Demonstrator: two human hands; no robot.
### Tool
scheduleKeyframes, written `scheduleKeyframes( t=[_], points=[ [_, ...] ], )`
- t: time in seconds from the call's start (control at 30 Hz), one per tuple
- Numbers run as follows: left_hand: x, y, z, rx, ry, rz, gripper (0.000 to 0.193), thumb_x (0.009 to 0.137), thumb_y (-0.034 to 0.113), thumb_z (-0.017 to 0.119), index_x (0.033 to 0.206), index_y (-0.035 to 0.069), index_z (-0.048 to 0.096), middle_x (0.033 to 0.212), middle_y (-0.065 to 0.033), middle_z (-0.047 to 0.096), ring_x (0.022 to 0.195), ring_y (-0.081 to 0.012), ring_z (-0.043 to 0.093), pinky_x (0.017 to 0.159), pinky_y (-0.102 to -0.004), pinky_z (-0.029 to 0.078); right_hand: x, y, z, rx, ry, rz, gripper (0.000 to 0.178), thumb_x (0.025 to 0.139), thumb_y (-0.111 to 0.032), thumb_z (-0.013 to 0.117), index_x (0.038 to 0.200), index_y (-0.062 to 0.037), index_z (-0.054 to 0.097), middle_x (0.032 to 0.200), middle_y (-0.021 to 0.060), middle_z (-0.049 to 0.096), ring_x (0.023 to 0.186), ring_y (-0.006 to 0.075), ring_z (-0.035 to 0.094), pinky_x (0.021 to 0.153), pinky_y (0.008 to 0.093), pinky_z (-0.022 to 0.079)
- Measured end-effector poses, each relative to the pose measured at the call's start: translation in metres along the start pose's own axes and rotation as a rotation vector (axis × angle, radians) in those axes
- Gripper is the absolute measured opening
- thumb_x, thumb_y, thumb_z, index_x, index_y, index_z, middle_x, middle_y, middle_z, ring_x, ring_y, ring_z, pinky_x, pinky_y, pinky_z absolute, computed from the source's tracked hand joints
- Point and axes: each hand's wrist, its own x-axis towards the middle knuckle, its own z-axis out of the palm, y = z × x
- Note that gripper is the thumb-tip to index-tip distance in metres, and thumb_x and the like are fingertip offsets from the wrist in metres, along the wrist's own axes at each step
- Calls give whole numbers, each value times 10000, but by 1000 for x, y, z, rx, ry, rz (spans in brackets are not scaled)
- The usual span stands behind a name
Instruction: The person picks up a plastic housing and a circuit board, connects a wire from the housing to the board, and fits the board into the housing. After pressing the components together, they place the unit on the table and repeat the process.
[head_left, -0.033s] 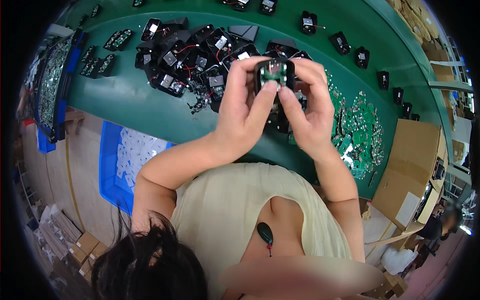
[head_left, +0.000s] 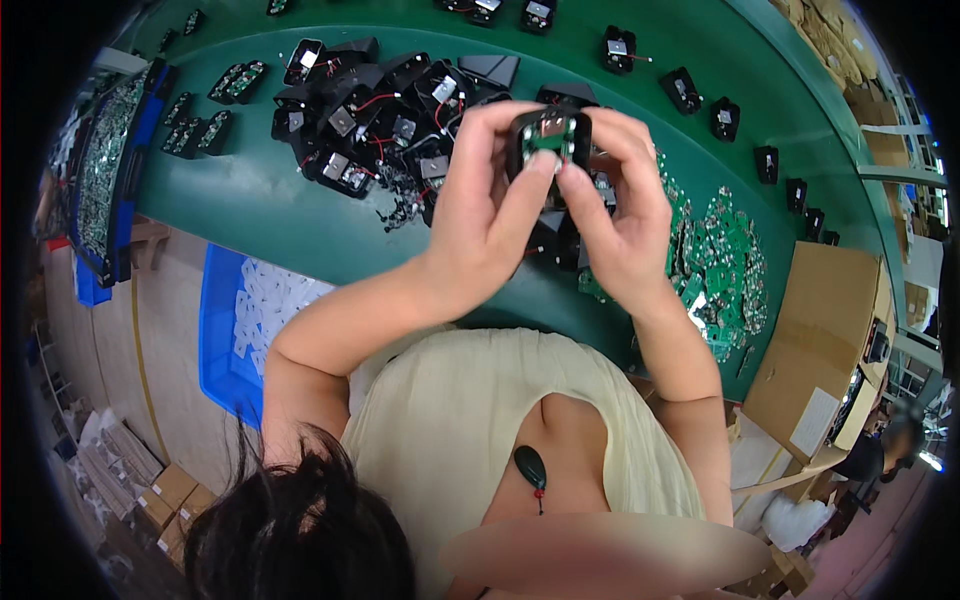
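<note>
Above the bench I hold up a small black plastic housing with a green circuit board inside its open side. My left hand wraps the housing from the left, its thumb pressing on the lower part of the board. My right hand grips the other side, its thumb tip close beside the left one. The thumbs hide part of the board and whatever small part lies under them. Behind my hands is a heap of black housings with metal blocks and red wires. Bare circuit boards lie piled to the right.
Small black cables lie by the heap on the green bench. More housings stand along the far green strip. At left are a blue-edged rack and a blue bin of white pieces; at right, a cardboard box.
Both hands keep their hold on the housing and have shifted only slightly. The thumbs have moved a little on the board.
</note>
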Motion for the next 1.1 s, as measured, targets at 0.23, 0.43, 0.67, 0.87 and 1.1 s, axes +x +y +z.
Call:
scheduleKeyframes(
  t=[0.23,0.43,0.67,0.87,1.1],
  points=[
    [109,26,-59,600,-38,-34,169,787,60,595,917,-25,528,774,-76,586,656,-91,550,602,-215,460,98,41,3,-382,0,-295,293,787,-103,624,1066,-31,571,1032,95,561,950,188,537,815,288,431],
    [207,-34,-131,121,309,-575,237,800,58,566,1023,18,497,832,-78,596,753,-133,590,700,-238,486,166,119,26,-511,-100,-3,234,807,-193,589,1009,-76,595,983,69,574,899,182,556,768,296,443],
    [265,-145,-201,401,244,-859,306,866,131,478,1098,-60,422,879,-223,592,850,-308,620,600,-370,573,212,182,78,-956,-269,268,345,796,-317,578,1050,-84,562,1042,132,560,1001,278,524,825,432,403],
    [260,-133,-177,1664,-1,-44,404,807,265,573,1134,55,463,1129,-140,493,998,-291,517,816,-388,453,206,195,68,-1124,-378,215,267,784,-218,561,1037,-134,573,985,75,615,950,260,558,769,417,401],
    [283,-164,-173,1530,-558,125,343,760,102,575,1095,47,525,1051,-163,556,954,-334,538,849,-408,420,196,198,68,-1113,-300,127,255,803,-321,557,1033,-218,597,1076,52,553,1065,228,446,836,472,320]
  ],
)
